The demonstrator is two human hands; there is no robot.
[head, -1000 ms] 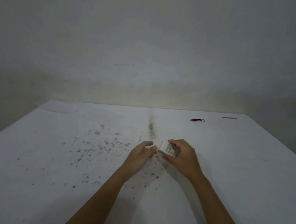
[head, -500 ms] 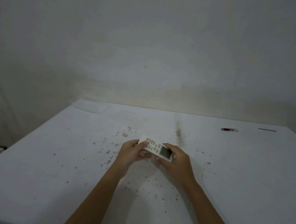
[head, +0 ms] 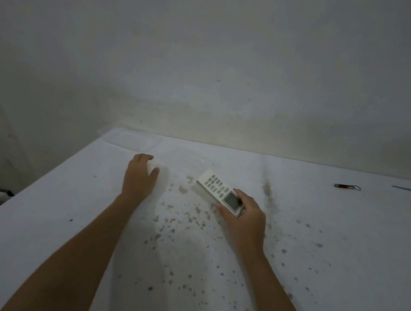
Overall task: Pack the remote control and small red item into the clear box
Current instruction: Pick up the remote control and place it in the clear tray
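Observation:
My right hand (head: 243,220) grips the white remote control (head: 215,188) by its screen end, and the button end points up and left just above the table. My left hand (head: 139,175) is further left, with its fingers and thumb curled around the near-left corner of the clear box (head: 190,158). The box is faint and hard to make out against the white table. The small red item (head: 344,186), which has a metal ring, lies far right near the table's back edge, away from both hands.
A clear lid or second tray (head: 131,140) lies at the back-left corner of the white speckled table (head: 51,218). A thin grey strip (head: 407,188) lies right of the red item. A wall stands behind the table, and the table's left edge drops off.
My left hand has let go of the remote and moved left and forward to the clear box. My right hand alone now holds the remote. The camera has turned left.

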